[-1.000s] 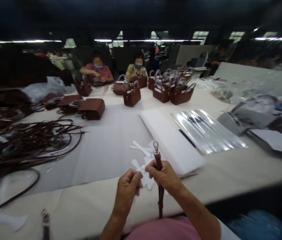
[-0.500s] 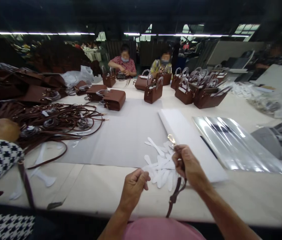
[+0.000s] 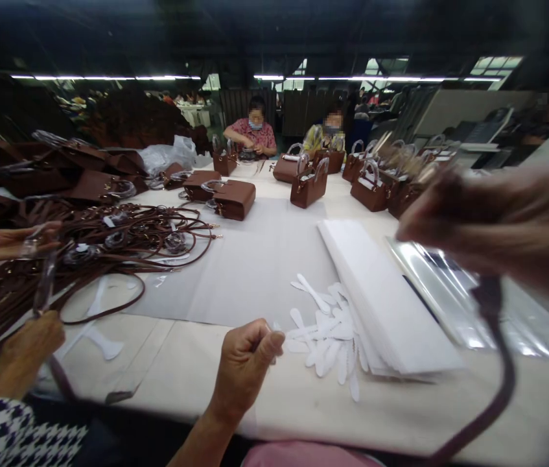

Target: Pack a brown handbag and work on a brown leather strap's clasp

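My right hand (image 3: 512, 227), smeared by motion, is raised at the right and closed on a brown leather strap (image 3: 502, 363). The strap hangs below it and curves toward the table's front edge. A blurred clasp pokes up past the fingers. My left hand (image 3: 242, 370) is pinched above the front of the table; what lies between its thumb and fingers is too small to make out. Just right of it lies a loose pile of white paper strips (image 3: 325, 331). Beside these, a stack of white sheets (image 3: 385, 298) rests at a slant.
Tangled brown straps (image 3: 157, 237) cover the left of the table, where a co-worker's hands (image 3: 28, 347) hold a clear-wrapped piece. Brown handbags (image 3: 233, 198) stand at the back. Clear plastic sheets (image 3: 537, 331) lie at the right. Two people sit across the table.
My right hand has swung up and right with the strap, away from the paper strips. My left hand stays pinched, slightly further left. The co-worker's hands now hold a clear-wrapped piece.
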{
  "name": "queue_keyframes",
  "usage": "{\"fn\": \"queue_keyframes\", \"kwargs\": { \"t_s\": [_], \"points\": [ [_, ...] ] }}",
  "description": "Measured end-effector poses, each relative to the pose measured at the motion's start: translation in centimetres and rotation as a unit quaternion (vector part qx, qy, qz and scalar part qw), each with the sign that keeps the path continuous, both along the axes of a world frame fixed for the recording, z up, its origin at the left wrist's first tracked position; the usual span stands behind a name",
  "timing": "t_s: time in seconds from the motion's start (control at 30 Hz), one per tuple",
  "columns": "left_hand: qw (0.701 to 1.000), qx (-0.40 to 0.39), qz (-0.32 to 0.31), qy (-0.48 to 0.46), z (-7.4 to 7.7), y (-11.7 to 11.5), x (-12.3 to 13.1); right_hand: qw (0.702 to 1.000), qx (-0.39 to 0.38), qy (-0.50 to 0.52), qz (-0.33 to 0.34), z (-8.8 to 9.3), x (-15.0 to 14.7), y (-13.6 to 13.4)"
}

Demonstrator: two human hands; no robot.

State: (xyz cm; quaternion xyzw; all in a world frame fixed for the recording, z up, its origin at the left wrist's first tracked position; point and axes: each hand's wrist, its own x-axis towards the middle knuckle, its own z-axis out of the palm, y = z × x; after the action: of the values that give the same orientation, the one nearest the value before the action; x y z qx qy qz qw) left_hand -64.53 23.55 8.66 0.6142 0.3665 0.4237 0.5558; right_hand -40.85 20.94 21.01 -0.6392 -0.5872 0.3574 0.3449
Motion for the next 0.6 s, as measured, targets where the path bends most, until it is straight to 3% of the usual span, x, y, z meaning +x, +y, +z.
{"fn": "queue_keyframes", "kwargs": {
  "t_s": [0.1,0.2,0.3,0.43,0.6],
  "points": [
    [0.999,0.052,-0.01,0.01,-0.5,-0.5,-0.2,0.991,-0.106,0.07,0.034,0.0,-2.1,0.4],
    [0.995,0.097,-0.002,0.025,-1.0,-0.8,-0.3,0.962,-0.197,0.176,0.075,-2.7,-5.1,0.5],
    [0.992,0.121,-0.004,0.032,-1.4,-0.9,-0.6,0.945,-0.233,0.199,0.11,-5.4,-7.1,0.2],
    [0.99,0.141,-0.007,0.027,-2.2,-1.1,-0.9,0.951,-0.176,0.187,0.171,-7.4,-8.0,-0.1],
    [0.993,0.105,0.005,0.054,-2.4,-1.4,-1.1,0.974,-0.135,0.135,0.124,-8.2,-7.8,-0.1]
  ]
}}
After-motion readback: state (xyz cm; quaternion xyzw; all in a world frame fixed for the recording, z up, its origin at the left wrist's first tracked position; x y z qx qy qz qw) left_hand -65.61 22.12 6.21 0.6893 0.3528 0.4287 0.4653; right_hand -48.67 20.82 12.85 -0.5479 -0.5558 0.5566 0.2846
